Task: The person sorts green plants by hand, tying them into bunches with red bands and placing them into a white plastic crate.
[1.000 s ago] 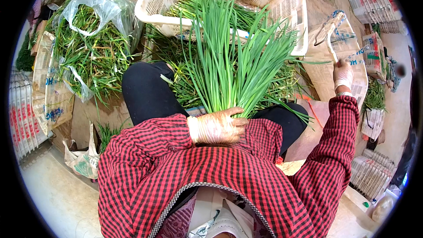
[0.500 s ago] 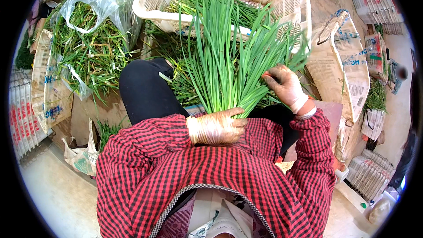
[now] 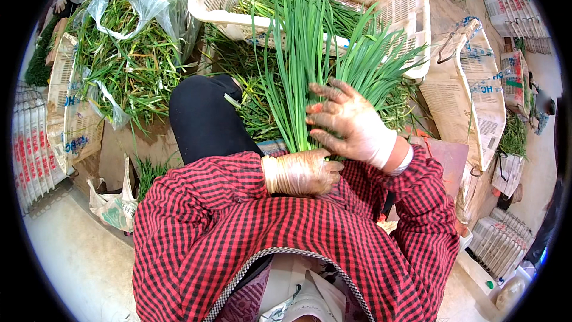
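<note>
A thick bunch of long green chives (image 3: 297, 59) fans upward from my lap, its leaf tips reaching over the front rim of a crate. Low on the stems, my left hand (image 3: 304, 173) is closed around the bunch in a thin, stained glove. My right hand (image 3: 348, 122), gloved too, lies over the right side of the bunch above the left one. Its fingers are spread apart and touch the leaves, with a bit of orange-red showing on a finger. The stem ends are hidden behind both hands.
A cream plastic crate (image 3: 411, 0) with more chives inside stands ahead. Loose greens (image 3: 250, 113) lie below it. At the left, a clear plastic bag (image 3: 140, 0) sits with a heap of trimmings (image 3: 128, 59). Another crate (image 3: 462, 83) leans at the right; stacked crates (image 3: 500, 238) stand beyond.
My right hand has moved left and down from the outer leaves onto the middle of the bunch, its fingers opening out. The left hand keeps its hold. The view has shifted slightly.
</note>
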Available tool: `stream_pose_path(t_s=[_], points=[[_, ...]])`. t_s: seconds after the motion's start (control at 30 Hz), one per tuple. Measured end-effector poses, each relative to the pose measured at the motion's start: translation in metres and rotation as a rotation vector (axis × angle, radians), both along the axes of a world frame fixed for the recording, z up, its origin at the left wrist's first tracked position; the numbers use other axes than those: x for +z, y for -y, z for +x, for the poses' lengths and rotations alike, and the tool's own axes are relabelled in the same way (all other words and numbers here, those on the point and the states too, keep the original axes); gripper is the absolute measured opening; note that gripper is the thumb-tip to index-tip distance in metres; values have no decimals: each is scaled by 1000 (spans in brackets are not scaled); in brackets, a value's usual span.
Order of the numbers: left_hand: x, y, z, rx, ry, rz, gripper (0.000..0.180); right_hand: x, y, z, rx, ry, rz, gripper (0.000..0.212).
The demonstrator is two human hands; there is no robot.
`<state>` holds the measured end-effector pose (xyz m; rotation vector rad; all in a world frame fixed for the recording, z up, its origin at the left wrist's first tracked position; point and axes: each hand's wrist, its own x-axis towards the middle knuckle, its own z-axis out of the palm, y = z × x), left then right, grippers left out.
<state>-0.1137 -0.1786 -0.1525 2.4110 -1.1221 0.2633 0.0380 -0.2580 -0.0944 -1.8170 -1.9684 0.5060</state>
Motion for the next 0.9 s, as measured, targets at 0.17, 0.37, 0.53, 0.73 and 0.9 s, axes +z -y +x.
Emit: stream_pose_path(t_s=[0.17, 0.37, 0.53, 0.73, 0.9], points=[[4, -4, -1, -2, -3, 45, 9, -19, 30, 27, -356, 95, -7, 20], [6, -2, 3, -30, -3, 82, 8, -29, 32, 24, -479, -271, -30, 23], [5, -2, 3, -38, -14, 104, 7, -22, 29, 27, -374, -180, -209, 22], [10, 0, 5, -56, -18, 141, 7, -18, 27, 21, -275, -96, -102, 16], [7, 0, 4, -27, 36, 94, 7, 6, 20, 37, -485, 182, 174, 12]])
